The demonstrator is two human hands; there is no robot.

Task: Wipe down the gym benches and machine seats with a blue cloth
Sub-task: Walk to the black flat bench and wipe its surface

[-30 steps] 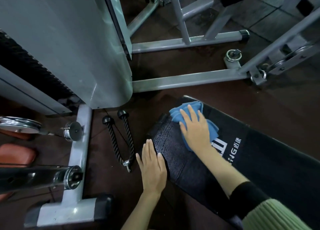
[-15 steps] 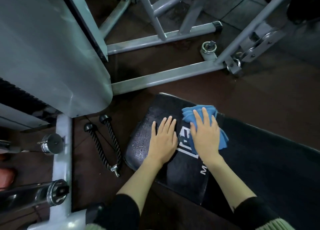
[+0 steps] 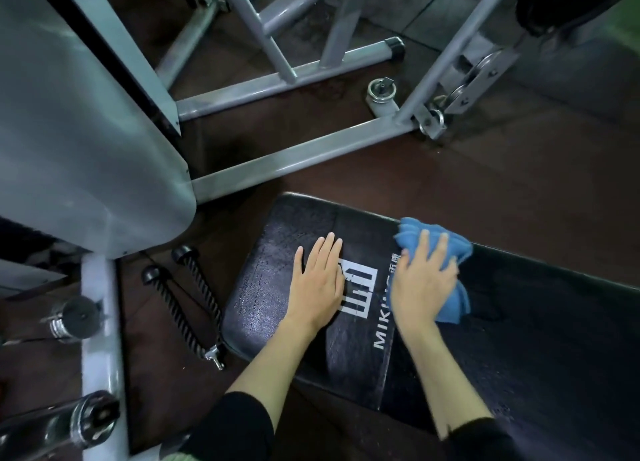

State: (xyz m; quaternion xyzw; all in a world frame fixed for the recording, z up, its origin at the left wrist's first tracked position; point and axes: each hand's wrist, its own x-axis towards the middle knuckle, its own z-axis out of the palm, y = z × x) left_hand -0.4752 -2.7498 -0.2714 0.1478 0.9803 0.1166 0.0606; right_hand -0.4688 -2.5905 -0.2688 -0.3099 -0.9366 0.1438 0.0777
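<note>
Wiping the black bench pad (image 3: 519,339) in the lower right of the frame, right hand (image 3: 420,282) spread flat with open fingers on top of the bunched blue cloth (image 3: 453,296), pressing rather than gripping, right at the pad's far edge. Left hand (image 3: 320,284) also open, palm down on the bare pad just left of the white logo (image 3: 358,292), holding nothing, apparently bracing.

Stuff that could go sideways, just guessing: cloth sitting so close to the far edge, so one more push up-frame could shove it off onto the dark floor (image 3: 450,176) and pick up grit. Loosely bunched too, so likely to roll under the palm and leave streaks instead of a clean pass. Pad surface looks wet and shiny near the left end, so a slipping brace hand is possible. Rope handle (image 3: 187,304) lying on the floor at lower left, easy to trip on when shuffling along.

Compared with half a second back: cloth and right hand shifted further right, away from the left hand, now past the logo and clear of it. Left hand pretty much in the same spot on the pad.
</note>
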